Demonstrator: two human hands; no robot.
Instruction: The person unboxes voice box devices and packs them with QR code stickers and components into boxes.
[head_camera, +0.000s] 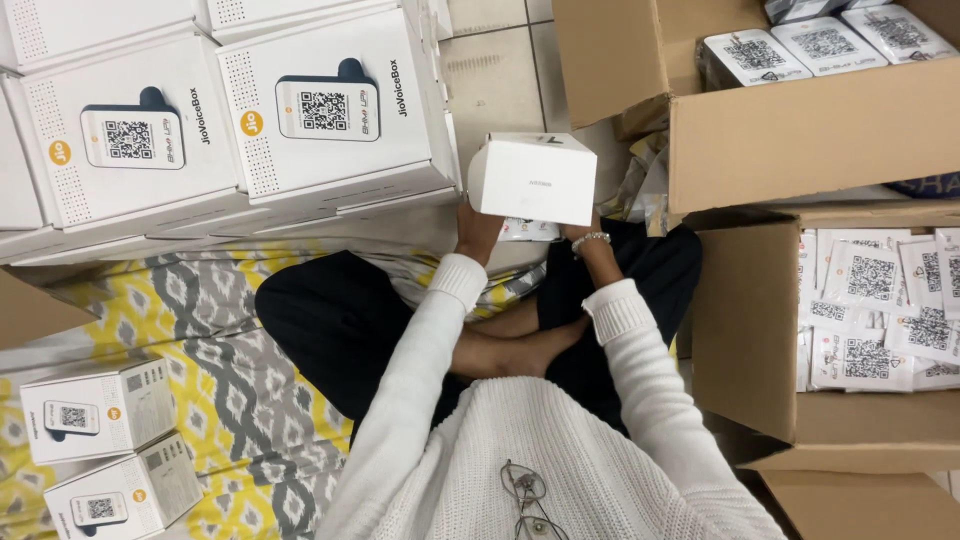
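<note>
I hold a small white box up in front of me with both hands, above my crossed legs. My left hand grips its lower left side and is mostly hidden under it. My right hand, with a bead bracelet on the wrist, holds its lower right side and is also mostly hidden. Both sleeves are white knit. A small flat printed packet shows just beneath the box between my hands.
Stacks of white product boxes stand at the upper left. Two more white boxes lie at the lower left on a yellow-grey patterned mat. Open cardboard cartons with printed packets stand on the right. Glasses hang on my sweater.
</note>
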